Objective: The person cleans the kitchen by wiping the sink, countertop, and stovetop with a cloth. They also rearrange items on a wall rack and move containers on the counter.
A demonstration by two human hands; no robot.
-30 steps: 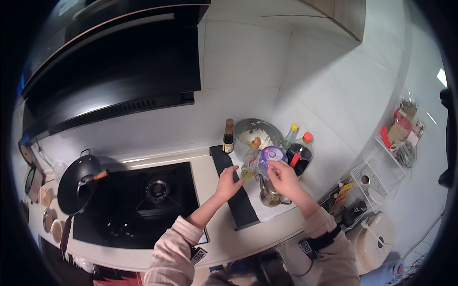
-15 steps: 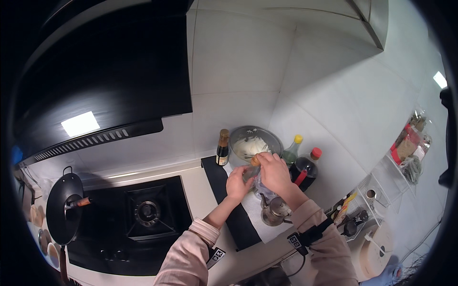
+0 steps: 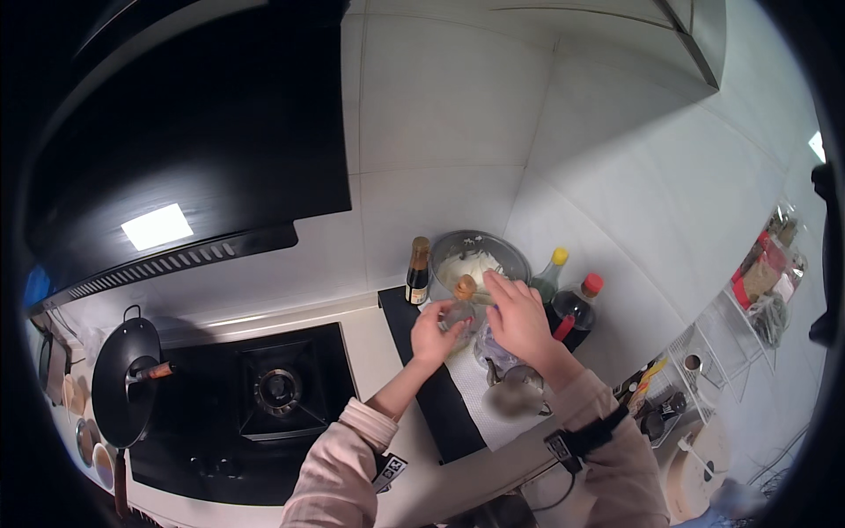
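left hand (image 3: 431, 338): fingers wrapped round clear bottle (image 3: 459, 315) | bottle: just in front of round grey metal bowl (image 3: 523, 260) with white contents | right hand (image 3: 521, 326): fingers outstretched, beside bottle | done: bottle in grasp | left: orange-brown rounded stopper (image 3: 464, 287) seems in place, bottle likely unopened, though detail is soft

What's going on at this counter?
A person's left hand holds a small clear bottle with a brown stopper at its top. The right hand is just to the right of it, fingers extended; whether it touches anything is unclear. A metal teapot stands nearer the person, and a metal bowl with white contents sits behind the hands. A wok is at the cooktop's left end.
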